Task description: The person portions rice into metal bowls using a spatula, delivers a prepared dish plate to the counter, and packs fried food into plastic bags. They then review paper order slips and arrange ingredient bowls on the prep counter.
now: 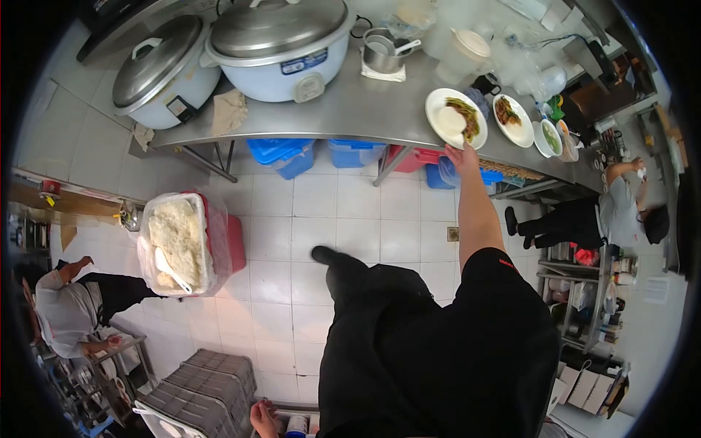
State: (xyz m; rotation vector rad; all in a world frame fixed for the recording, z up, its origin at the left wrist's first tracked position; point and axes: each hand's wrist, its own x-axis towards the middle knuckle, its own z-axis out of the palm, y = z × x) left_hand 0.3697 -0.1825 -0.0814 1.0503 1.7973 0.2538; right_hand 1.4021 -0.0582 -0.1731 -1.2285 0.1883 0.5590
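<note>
Head view: right hand (463,155) holds the food plate (440,119) by its rim at the bench (398,109); holding seems the step, next move needs it flat; can't tell left hand (264,417) grip

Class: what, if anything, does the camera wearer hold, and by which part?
The right hand holds a white plate by its near rim; for the left hand, it cannot be told.

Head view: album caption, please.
Bare right hand holding a rounded white plate at the front edge of a long grey metal counter.
</note>
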